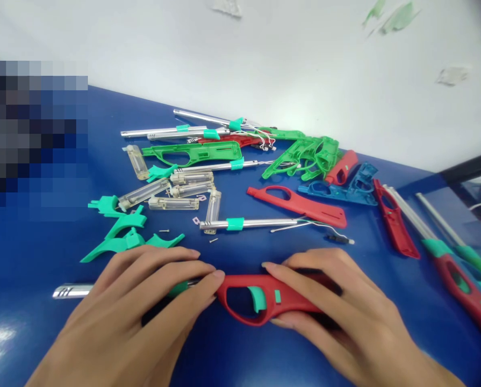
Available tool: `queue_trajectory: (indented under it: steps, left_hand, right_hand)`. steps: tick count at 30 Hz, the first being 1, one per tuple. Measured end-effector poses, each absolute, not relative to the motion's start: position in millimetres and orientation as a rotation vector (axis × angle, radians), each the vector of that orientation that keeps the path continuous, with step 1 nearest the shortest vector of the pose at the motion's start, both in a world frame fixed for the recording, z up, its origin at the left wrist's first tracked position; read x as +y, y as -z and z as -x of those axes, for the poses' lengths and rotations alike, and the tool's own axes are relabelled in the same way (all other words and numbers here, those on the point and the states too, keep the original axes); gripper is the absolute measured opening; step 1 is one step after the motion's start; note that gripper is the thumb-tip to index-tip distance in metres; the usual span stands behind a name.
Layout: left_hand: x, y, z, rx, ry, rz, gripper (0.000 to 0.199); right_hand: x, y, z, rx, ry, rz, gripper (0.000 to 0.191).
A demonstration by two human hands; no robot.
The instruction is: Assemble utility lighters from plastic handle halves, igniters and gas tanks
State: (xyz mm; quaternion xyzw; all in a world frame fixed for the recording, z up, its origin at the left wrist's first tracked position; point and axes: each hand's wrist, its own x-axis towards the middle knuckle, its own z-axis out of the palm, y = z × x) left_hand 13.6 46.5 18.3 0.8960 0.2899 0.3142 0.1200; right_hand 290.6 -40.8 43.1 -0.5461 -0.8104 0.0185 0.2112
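A red lighter body with a teal trigger inside its loop lies at the front middle, between my hands. My left hand is closed around the front end of the body and the metal tube, whose slotted tip sticks out to the left; a bit of teal collar shows under the fingers. My right hand grips the rear handle part of the red body, thumb below and fingers on top. The handle's far end is hidden by that hand.
Beyond my hands lie a metal tube with wires, a red half shell, clear fuel tanks, teal triggers, green shells and a blue shell. Red-handled lighter is at the right. A white wall stands behind.
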Motion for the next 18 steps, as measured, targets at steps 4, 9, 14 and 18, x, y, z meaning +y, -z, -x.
queue_trajectory:
  steps: [4, 9, 14, 18]
  left_hand:
    - [44, -17, -13, 0.885, -0.948, -2.624, 0.041]
    - [38, -12, -14, 0.899, -0.916, -2.714, 0.025]
    - [33, -11, -13, 0.875, -0.913, -2.724, 0.026]
    - [27, -10, -7, 0.923, -0.906, -2.662, 0.032]
  right_hand:
    - [-46, -42, -293, -2.245, -0.088, 1.562, 0.036]
    - [-56, -40, -295, -2.231, -0.232, 1.703, 0.043]
    - [-57, -40, -292, -2.222, -0.268, 1.71, 0.038]
    - [-53, -42, -293, -2.212, -0.268, 1.626, 0.032]
